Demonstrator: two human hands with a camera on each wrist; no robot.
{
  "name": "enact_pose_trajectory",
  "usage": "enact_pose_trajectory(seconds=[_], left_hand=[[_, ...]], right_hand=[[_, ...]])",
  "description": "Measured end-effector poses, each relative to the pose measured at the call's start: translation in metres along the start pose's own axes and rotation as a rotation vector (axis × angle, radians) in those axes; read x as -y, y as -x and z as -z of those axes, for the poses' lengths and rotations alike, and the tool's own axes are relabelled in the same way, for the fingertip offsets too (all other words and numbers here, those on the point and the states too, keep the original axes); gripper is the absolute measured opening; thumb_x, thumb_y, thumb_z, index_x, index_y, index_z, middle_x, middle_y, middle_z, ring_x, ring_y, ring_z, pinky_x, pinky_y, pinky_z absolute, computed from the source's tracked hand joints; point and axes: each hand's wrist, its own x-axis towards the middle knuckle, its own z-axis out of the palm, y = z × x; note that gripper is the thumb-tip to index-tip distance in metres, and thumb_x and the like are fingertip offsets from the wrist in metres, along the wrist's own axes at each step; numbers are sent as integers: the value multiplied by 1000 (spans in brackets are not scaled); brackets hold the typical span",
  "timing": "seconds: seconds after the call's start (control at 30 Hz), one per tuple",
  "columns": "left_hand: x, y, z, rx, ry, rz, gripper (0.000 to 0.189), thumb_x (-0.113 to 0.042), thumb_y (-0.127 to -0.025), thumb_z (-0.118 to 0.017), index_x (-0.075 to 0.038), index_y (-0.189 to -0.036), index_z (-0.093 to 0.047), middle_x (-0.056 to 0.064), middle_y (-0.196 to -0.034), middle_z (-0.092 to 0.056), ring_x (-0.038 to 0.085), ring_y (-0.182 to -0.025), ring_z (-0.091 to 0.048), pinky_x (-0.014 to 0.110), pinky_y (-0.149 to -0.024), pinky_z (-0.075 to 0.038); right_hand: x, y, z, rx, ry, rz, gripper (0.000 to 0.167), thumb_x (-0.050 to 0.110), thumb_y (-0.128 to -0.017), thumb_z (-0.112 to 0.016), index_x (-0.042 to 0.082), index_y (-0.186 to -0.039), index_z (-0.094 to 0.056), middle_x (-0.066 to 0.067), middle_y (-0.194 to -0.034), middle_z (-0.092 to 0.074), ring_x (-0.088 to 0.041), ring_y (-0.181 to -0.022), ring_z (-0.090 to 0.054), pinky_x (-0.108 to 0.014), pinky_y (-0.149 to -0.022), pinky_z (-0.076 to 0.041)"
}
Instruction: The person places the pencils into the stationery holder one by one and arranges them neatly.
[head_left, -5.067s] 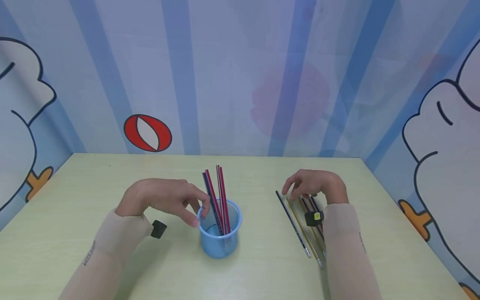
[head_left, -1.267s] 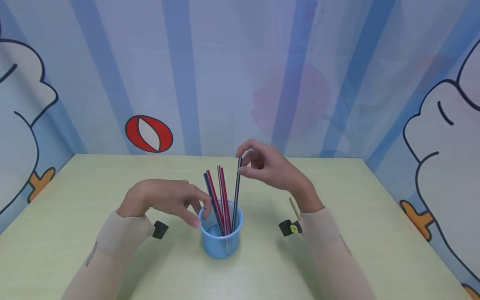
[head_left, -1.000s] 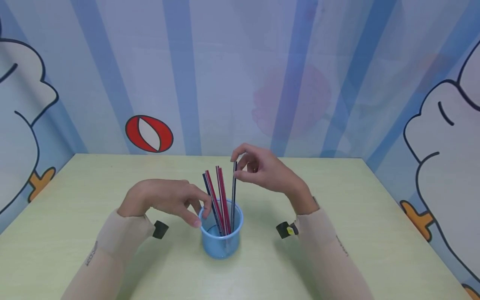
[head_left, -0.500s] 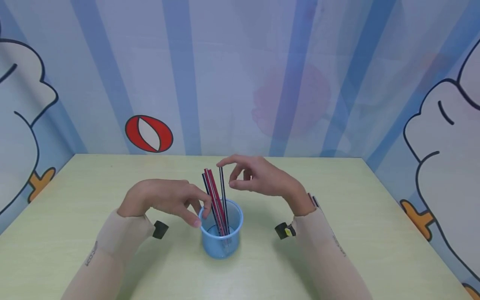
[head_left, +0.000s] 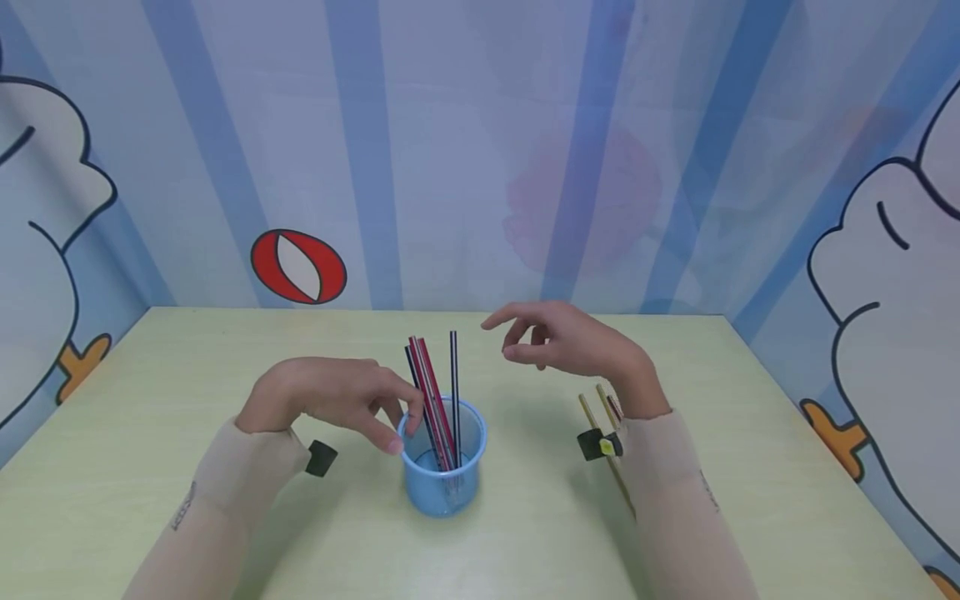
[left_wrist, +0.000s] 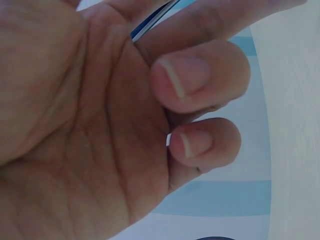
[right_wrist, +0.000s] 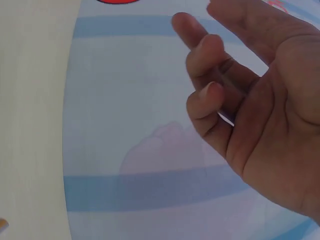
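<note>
My left hand (head_left: pixel 337 396) pinches the left rim of a light blue plastic cup (head_left: pixel 442 496), thumb outside and index finger over the inside. Several striped pencils lean to the left in the cup, red pencils (head_left: pixel 435 392) and a dark one among them. One dark blue pencil (head_left: pixel 454 358) stands nearly upright, apart from the rest. To the right of the cup, my right hand (head_left: pixel 570 337) hovers over the table with nothing in it, its index finger stretched out and the others loosely bent. In the right wrist view, the palm of the right hand (right_wrist: pixel 270 115) is bare.
Gold pencils (head_left: pixel 624 487) lie on the pale wooden table (head_left: pixel 517 533), partly hidden under my right wrist and sleeve. A red and dark pencil end (head_left: pixel 614 407) shows next to them. A striped blue curtain (head_left: pixel 465 167) closes off the table's back edge.
My right hand brought a dark blue pencil over from the table pile into the cup, let go of it and drew back right. My left hand has stayed at the rim.
</note>
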Motion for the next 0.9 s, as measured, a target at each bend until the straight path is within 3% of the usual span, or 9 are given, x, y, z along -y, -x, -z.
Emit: enact_pose_trajectory(seconds=[0.17, 0.43, 0.67, 0.9], left_hand=[[-1, 0, 0, -1, 0, -1, 14, -24, -90, -77, -21, -97, -65, -4, -116, -71, 11, -100, -67, 38, -79, -48], [-1, 1, -1, -5, -6, 12, 14, -23, -90, -77, -22, -96, -65, -4, -116, -71, 12, -98, -67, 38, -78, -47], [0, 0, 0, -6, -4, 4, 14, -24, -89, -77, -22, -96, -65, -3, -116, -71, 14, -97, -67, 37, -77, -47], [0, 1, -1, -7, 0, 6, 15, -24, -89, -77, -22, -97, -65, -4, -116, -71, 13, -97, -67, 37, -77, -47]], right_hand=[[-8, 10, 11, 24, 32, -56, 37, 17, -99, -63, 25, -135, -59, 1, -107, -67, -21, -82, -65, -40, -74, -54], [-23, 17, 19, 98, 9, -73, 34, 11, -100, -61, 18, -133, -62, -4, -111, -68, -21, -82, -65, -41, -74, -54], [-34, 26, 26, 155, 13, -170, 33, 9, -99, -60, 17, -132, -62, -7, -117, -66, -23, -82, -65, -39, -73, -54], [-46, 37, 35, 154, 19, -239, 31, 9, -99, -59, 16, -130, -63, -8, -114, -66, -24, -75, -63, -40, -70, -52]])
